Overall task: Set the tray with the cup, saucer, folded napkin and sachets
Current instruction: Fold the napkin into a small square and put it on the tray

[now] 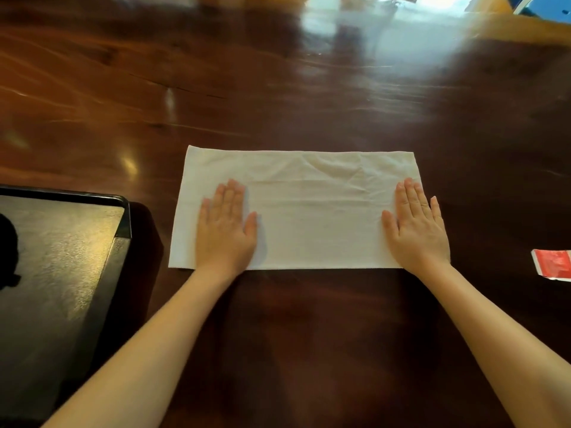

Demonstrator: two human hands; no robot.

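Forearms: bare, entering from the near edge and angled inward toward the cloth.

Tray [123, 217]: sits to the left of the left hand, apart from it. Dark, with a raised rim and a glossy floor. Rounded far corner about level with that hand's knuckles. Cut off by the frame on the left and near sides.

Left hand [227, 230]: lies palm down, fingers straight and close together, thumb spread toward the right hand. Presses flat on the left part of the napkin. Grips nothing.

Right hand [415, 228]: same posture mirrored, palm down, fingers straight, thumb spread toward the left hand. Presses flat on the right end of the napkin, outer side at or just past the cloth's edge. Grips nothing.

Napkin [312, 217]: white cloth, spread as a long rectangle on the table, not on the tray. Lies under both palms and spans the gap between them. Near edge runs straight along both wrists; far edge lies beyond the fingertips. Reaches a little past the outer side of the left hand. Shows creases beyond the fingertips, mostly toward the right hand.

Sachet [553, 267]: red and white, flat on the table, well to the right of the right hand, about level with its wrist. Partly cut by the frame.

Table [278, 88]: dark polished wood stretching beyond the fingertips, with bright glare far ahead of the right hand.

Blue object [543, 4]: far beyond the right hand, at the frame corner. Too little visible to identify.
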